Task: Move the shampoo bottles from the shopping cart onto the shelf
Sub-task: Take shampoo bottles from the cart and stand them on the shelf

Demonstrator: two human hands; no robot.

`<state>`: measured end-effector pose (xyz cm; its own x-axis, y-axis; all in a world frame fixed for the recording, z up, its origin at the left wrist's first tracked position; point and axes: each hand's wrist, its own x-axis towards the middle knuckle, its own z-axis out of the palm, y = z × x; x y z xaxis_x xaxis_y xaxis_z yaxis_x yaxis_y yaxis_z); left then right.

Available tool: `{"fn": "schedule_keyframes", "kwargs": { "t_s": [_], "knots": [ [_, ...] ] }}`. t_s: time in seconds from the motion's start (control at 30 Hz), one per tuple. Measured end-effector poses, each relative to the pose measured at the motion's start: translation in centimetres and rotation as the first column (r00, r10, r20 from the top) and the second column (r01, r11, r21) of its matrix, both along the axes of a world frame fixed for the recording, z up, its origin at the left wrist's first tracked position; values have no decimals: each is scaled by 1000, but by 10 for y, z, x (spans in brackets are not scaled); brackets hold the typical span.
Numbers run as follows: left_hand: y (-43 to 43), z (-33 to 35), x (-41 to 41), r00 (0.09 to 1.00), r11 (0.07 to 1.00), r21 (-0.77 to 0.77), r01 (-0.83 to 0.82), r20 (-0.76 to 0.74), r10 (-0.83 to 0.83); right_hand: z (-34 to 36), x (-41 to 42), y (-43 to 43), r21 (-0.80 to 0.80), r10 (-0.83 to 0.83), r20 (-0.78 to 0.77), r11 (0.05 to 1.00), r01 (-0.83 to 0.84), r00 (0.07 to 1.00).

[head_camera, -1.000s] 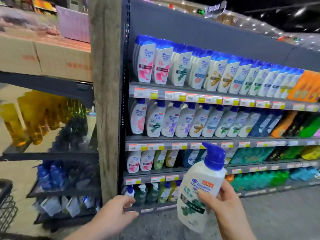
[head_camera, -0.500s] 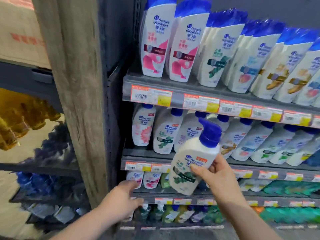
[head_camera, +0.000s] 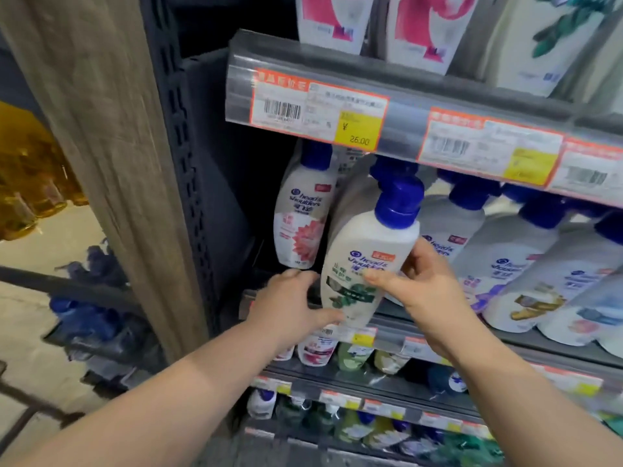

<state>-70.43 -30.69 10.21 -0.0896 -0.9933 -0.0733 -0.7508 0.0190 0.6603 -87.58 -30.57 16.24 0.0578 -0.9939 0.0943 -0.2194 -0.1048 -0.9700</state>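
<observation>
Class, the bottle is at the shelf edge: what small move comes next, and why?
Probably ease the green-label bottle back and upright onto the shelf: the right hand grips its side, the left hand touches its base, and it tilts at the edge beside the pink-label bottle.

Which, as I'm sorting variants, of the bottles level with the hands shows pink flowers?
The leftmost bottle, left of the green-leaf bottle in the right hand; others show purple or gold.

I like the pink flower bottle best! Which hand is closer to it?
Left. The left hand sits just below the pink flower bottle, close to its base. The right hand is farther right, gripping the green leaf bottle.
</observation>
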Motion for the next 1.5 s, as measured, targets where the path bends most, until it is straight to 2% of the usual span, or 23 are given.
{"fn": "schedule_keyframes", "kwargs": {
  "t_s": [0.1, 0.17, 0.3, 0.37, 0.47, 0.57, 0.73, 0.9, 1.33, 1.5],
  "knots": [
    [-3, -3, -13, 999, 998, -44, -53, -6, 53, -4, -1, -6, -3, 15, 78, 1000, -15, 997],
    [-4, -3, -17, 996, 994, -67, -89, -20, 88, -5, -3, -7, -29, 23, 66, 999, -21, 998],
    [-2, -7, -19, 993, 991, -76, -108, -59, 103, -11, -7, -2, -125, -96, -220, 990, 69, 971],
    [-4, -11, -19, 993, 992, -68, -108, -55, 104, -23, -8, 4, -64, -76, -364, 996, 57, 928],
    [-6, -16, -19, 994, 993, -62, -100, -54, 97, -43, -9, 8, 76, 17, -475, 997, 22, 880],
    [-8, -19, -18, 996, 995, -65, -78, -58, 75, -53, -8, 5, 118, 75, -637, 993, 1, 767],
    [-10, -23, -18, 992, 995, -84, -63, -112, 53, -54, -6, 1, 143, 84, -663, 990, 16, 744],
    [-11, -21, -21, 988, 993, -87, -74, -143, 61, -56, -7, -1, 141, 84, -641, 990, 9, 763],
    [-20, -29, -23, 988, 992, -87, -96, -128, 85, -63, -8, -12, 90, 54, -626, 996, 3, 778],
    [-22, -29, -24, 994, 990, -109, -92, -71, 85, -66, -8, -15, 84, 38, -622, 996, 18, 782]
  ]
}}
